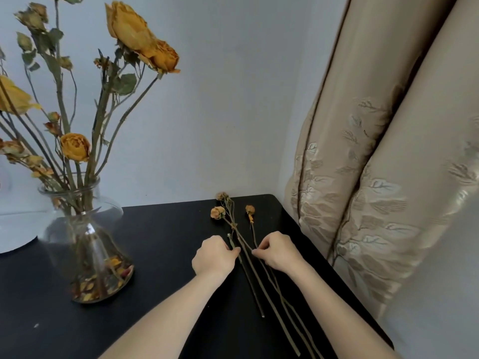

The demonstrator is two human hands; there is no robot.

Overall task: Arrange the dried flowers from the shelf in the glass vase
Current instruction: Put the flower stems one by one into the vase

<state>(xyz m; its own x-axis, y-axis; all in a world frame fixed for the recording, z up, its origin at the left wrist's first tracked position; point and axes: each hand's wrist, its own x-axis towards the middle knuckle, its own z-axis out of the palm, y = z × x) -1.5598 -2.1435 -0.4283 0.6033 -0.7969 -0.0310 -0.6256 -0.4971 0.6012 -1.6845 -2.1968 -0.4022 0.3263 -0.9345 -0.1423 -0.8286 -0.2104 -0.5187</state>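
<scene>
Though the clear glass vase (85, 242) looked mostly full, my left hand (215, 257) and right hand (278, 251) pinched leftover thin dried stems (270, 294).

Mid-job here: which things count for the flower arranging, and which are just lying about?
Job: loose flowers, left hand and right hand pinching their stems, vase, vased flowers.
Lying about: curtain, white round object, table.

Both forearms reach forward, side by side. Left hand (213, 256) is knuckles-up, fingertips pinching the short stem (254, 294). Right hand (278, 252) mirrors it, pinching the long stem (277, 307).
</scene>
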